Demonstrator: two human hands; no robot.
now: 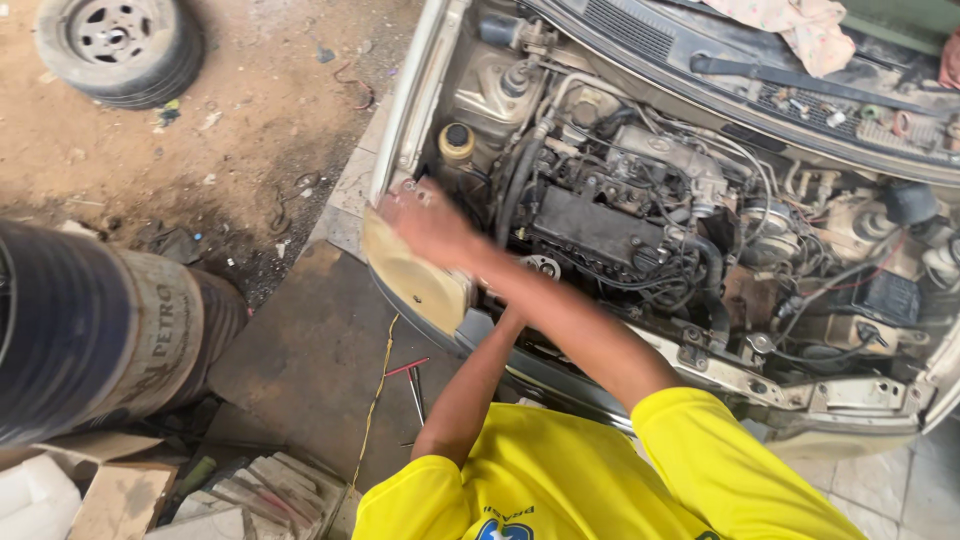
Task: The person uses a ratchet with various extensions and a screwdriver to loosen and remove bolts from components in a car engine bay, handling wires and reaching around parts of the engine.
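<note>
A person in a yellow shirt leans over the open engine bay of a pale car. The person's arms come up from 6 o'clock.

The right hand, blurred, lies flat with fingers spread wide on the car's headlight at the front corner, toward 9 o'clock of the engine. It grips nothing that shows; the palm presses on the lens.

The left arm reaches down behind the bumper edge, just below the headlight, and its hand is hidden, so I cannot tell how it stands.

At 12 o'clock of the right hand stands a reservoir with a dark cap. On the floor at 6 o'clock of the headlight lie a red-handled tool and a yellow cord. A wheel lies on the dirt at 10 o'clock, and a large drum lies at 8 o'clock. A cloth rests on the cowl at 1 o'clock.
</note>
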